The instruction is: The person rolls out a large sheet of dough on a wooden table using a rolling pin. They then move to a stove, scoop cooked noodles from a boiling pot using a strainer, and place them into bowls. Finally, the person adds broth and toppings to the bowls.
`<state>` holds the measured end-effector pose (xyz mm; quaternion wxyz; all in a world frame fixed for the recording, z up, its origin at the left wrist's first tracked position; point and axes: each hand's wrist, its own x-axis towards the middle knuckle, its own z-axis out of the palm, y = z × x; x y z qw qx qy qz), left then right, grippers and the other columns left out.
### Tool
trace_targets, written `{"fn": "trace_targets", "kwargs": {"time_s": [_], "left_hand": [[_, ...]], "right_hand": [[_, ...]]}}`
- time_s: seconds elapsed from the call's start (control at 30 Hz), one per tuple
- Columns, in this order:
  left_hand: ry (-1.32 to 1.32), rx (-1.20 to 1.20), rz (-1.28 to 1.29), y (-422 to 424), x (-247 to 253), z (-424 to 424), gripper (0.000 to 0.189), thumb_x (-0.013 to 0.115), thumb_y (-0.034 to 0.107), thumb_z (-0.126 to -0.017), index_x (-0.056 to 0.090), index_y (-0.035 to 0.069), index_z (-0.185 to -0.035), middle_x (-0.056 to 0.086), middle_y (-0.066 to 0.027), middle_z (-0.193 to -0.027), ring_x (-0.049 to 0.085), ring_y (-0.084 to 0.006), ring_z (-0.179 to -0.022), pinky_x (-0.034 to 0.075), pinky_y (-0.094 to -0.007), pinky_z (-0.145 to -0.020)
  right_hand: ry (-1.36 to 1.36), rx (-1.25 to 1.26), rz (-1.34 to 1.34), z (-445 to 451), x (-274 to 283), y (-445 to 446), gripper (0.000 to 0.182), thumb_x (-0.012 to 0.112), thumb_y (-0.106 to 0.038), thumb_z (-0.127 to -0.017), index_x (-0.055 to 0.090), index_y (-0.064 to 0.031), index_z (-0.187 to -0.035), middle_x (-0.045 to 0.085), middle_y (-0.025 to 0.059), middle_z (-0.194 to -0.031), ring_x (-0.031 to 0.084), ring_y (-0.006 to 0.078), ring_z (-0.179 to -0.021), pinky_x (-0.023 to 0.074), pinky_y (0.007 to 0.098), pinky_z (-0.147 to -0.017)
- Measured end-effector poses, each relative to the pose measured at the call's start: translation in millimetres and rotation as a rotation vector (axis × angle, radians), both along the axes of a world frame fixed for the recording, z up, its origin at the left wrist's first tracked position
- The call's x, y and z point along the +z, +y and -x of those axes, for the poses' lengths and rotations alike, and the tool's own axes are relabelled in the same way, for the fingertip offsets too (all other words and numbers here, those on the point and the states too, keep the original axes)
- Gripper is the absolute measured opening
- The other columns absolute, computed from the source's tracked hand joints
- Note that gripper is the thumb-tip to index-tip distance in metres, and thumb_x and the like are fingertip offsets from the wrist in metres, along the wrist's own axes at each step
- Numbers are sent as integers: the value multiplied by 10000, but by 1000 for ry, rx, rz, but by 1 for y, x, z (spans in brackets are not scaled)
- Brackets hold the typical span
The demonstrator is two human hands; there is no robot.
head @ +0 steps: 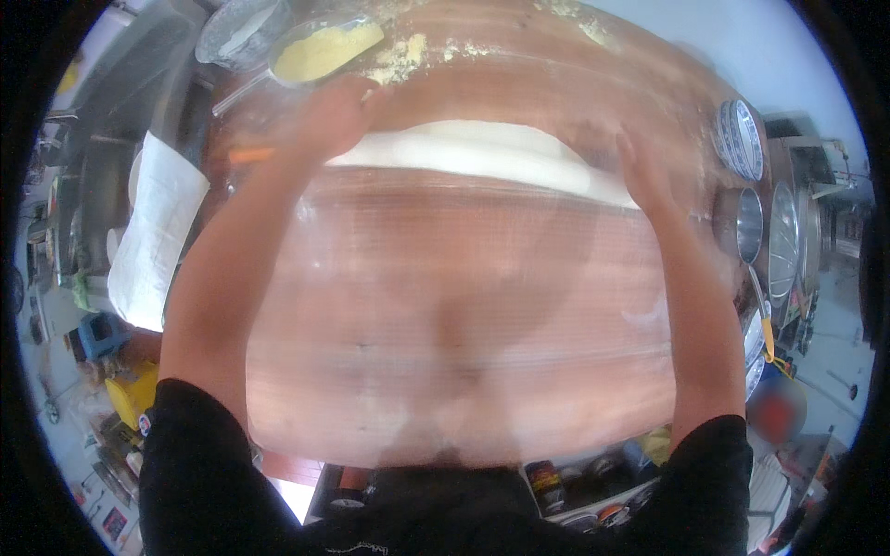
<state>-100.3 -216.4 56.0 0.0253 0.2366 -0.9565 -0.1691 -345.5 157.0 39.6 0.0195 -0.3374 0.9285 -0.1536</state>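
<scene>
A long white roll of dough (473,153) lies across the far part of the wooden work surface (445,278), with a rounded flap of dough along its far side. My left hand (344,115) is at the roll's left end, fingers curled and blurred; whether it grips anything is hidden. Beyond my left wrist, an orange-brown rod end (250,154) shows roughly in line with the roll. My right hand (640,167) is by the roll's right end, seen edge-on with fingers extended and nothing visible in it.
At the far left stand a scoop of yellow flour (327,52) and a bowl holding white powder (243,35). Loose flour (400,59) lies nearby. A white sheet (156,236) hangs at left. Patterned bowls (740,139) and a saucepan (740,226) line the right edge.
</scene>
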Motion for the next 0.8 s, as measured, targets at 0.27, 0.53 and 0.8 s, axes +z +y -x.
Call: {"fn": "trace_targets", "kwargs": {"time_s": [0.27, 0.53, 0.8], "left_hand": [[7, -22, 151, 0, -33, -24, 343, 499, 326, -935, 619, 24, -1047, 611, -223, -1041, 570, -381, -965, 431, -488, -825], [-225, 64, -141, 245, -41, -369, 505, 614, 324, -815, 528, 36, -1221, 514, -213, -1236, 441, -398, -1181, 277, -548, -1031], [-137, 368, -92, 211, -36, -310, 544, 491, 348, -908, 426, 85, -1380, 466, -144, -1387, 427, -393, -1238, 277, -561, -1053]], "right_hand": [[128, -62, -248, -10, -28, 2, 342, 445, -357, -968, 612, -106, -1130, 619, 208, -1036, 582, 382, -988, 443, 455, -873], [-119, 170, -235, -316, -35, 239, 333, 571, -276, -806, 593, -91, -1082, 595, 140, -1080, 529, 330, -1052, 347, 541, -921], [-68, -9, -192, -251, -15, 134, 409, 462, -375, -951, 567, -86, -1220, 642, 145, -1108, 595, 327, -1053, 301, 576, -1038]]}}
